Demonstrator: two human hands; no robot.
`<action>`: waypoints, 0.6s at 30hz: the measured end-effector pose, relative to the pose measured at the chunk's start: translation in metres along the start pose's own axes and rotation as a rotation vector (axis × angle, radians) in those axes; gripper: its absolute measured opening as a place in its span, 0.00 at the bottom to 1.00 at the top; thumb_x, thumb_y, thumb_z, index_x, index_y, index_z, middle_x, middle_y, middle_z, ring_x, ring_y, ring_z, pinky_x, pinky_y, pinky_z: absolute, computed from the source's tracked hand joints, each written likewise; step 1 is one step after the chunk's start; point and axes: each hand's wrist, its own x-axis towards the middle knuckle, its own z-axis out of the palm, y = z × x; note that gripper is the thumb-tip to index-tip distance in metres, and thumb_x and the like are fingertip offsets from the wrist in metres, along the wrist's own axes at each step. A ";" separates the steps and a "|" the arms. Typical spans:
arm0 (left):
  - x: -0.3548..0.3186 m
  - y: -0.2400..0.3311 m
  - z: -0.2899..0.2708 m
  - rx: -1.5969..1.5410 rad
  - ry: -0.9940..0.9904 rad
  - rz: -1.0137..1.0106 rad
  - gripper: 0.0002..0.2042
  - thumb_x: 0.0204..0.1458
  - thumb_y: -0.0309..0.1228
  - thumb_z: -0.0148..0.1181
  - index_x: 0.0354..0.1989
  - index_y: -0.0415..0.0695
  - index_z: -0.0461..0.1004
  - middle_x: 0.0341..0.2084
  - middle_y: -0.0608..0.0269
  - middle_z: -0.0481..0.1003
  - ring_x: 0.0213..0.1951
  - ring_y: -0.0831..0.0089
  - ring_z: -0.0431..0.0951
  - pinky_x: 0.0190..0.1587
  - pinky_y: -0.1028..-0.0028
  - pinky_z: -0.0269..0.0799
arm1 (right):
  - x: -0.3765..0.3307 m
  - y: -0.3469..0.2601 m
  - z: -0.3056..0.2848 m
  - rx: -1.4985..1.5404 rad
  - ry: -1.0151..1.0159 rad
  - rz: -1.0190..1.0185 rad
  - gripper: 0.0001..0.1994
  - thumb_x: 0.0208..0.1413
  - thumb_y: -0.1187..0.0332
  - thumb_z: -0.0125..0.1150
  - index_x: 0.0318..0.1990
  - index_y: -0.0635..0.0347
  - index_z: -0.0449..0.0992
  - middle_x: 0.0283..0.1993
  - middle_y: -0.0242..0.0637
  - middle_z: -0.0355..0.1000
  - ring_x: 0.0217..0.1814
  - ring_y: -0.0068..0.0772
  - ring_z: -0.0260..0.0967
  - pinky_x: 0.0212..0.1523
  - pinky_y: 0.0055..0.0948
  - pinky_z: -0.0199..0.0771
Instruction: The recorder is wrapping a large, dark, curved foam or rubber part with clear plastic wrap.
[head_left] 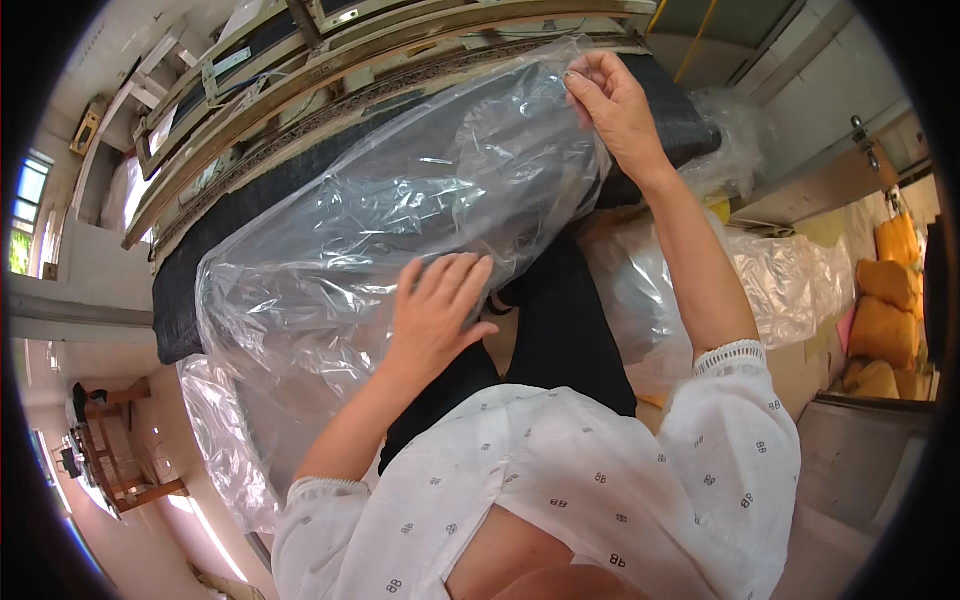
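Note:
A large clear plastic sheet or bag lies spread across a black padded work surface in front of me and hangs down over its near edge at the left. My left hand rests on the near part of the plastic with its fingers stretched out. At the far right corner, my right hand pinches the edge of the plastic between thumb and fingers. The plastic is wrinkled and shiny, and the black surface shows through it.
Behind the work surface runs a long machine frame with metal and wooden bars. More clear plastic is heaped at my right, below the surface. Yellow-orange bundles are stacked at the far right. A wooden stand is at the left.

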 end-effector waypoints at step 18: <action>0.026 -0.011 -0.156 -0.356 0.789 -0.245 0.15 0.52 0.27 0.52 0.49 0.39 0.67 0.47 0.60 0.69 0.51 0.74 0.66 0.54 0.67 0.59 | -0.091 -0.110 0.017 -0.107 -0.475 -0.102 0.05 0.57 0.70 0.51 0.34 0.61 0.71 0.25 0.21 0.62 0.24 0.11 0.54 0.25 0.12 0.55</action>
